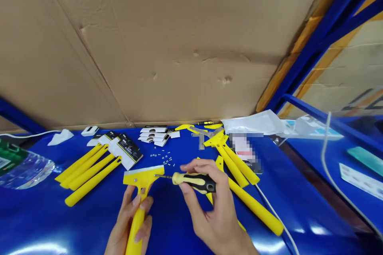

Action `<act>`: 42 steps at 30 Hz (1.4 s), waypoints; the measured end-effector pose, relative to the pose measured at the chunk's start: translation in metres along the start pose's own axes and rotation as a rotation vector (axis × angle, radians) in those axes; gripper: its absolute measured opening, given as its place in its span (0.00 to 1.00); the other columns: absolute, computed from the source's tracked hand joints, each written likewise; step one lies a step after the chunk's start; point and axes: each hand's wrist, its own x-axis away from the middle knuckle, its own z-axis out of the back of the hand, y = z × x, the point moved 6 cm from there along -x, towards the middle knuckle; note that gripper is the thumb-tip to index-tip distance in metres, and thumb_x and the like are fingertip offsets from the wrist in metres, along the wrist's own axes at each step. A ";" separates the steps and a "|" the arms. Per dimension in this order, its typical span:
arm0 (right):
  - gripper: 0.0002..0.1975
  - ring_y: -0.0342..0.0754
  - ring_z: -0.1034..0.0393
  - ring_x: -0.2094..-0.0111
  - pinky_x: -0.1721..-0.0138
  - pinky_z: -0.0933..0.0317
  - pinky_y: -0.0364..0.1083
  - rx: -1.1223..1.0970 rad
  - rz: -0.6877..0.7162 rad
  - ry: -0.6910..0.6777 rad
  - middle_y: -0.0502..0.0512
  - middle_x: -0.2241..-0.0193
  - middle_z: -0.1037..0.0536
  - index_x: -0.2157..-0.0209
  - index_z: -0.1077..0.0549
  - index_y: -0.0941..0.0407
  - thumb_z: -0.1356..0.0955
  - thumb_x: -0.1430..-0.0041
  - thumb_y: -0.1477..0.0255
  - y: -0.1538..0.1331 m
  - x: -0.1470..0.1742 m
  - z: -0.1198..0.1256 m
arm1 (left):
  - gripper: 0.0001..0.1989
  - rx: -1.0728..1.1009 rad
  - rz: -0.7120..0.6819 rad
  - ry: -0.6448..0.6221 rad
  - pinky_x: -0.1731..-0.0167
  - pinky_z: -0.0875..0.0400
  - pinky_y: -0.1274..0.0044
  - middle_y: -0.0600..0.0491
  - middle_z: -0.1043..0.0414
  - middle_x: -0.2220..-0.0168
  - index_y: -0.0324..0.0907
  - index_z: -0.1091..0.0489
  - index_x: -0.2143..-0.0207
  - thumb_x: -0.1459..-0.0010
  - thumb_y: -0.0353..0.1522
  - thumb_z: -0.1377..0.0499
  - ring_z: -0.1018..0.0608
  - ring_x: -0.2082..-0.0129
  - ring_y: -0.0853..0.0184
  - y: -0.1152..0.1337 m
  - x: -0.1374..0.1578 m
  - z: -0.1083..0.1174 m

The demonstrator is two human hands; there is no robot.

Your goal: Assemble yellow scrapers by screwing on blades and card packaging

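My left hand (131, 219) is wrapped round the handle of a yellow scraper (143, 177), its wide head and metal blade edge tilted up. One screw shows on the left side of the head. In my right hand (212, 207) is a screwdriver (194, 181) with a cream and black handle, held sideways. Its tip meets the right side of the scraper head. Behind the scraper, several small screws and nuts (166, 158) lie scattered on the blue table (170, 223).
Packaged yellow scrapers (95, 171) lie at the left beside a plastic bottle (24, 167). White and black cards (154, 134) are stacked at the back. More scrapers (236, 163) lie right, near a white cable (277, 215) and plastic bag (254, 122). Cardboard (179, 48) stands behind.
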 end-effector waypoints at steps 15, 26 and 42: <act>0.26 0.56 0.20 0.53 0.54 0.20 0.63 -0.227 0.122 0.084 0.56 0.55 0.23 0.38 0.38 0.46 0.33 0.30 0.84 -0.011 0.007 -0.019 | 0.21 -0.106 0.120 -0.030 0.88 0.38 0.89 0.59 0.30 0.67 0.53 0.27 0.48 0.40 0.36 0.24 0.39 0.85 0.82 -0.012 -0.002 0.015; 0.29 0.56 0.18 0.48 0.47 0.20 0.64 0.004 0.218 0.052 0.56 0.50 0.23 0.38 0.39 0.45 0.28 0.32 0.83 -0.010 -0.003 -0.009 | 0.29 -0.124 0.147 -0.111 0.84 0.37 0.89 0.55 0.28 0.61 0.51 0.30 0.43 0.44 0.35 0.23 0.24 0.74 0.75 -0.008 -0.008 0.010; 0.20 0.56 0.21 0.42 0.40 0.24 0.60 0.082 0.236 -0.011 0.61 0.45 0.20 0.42 0.30 0.50 0.29 0.30 0.82 -0.068 0.059 0.028 | 0.29 -0.121 -0.076 -0.316 0.82 0.38 0.90 0.54 0.28 0.56 0.50 0.30 0.46 0.46 0.31 0.22 0.23 0.68 0.75 -0.003 0.042 0.004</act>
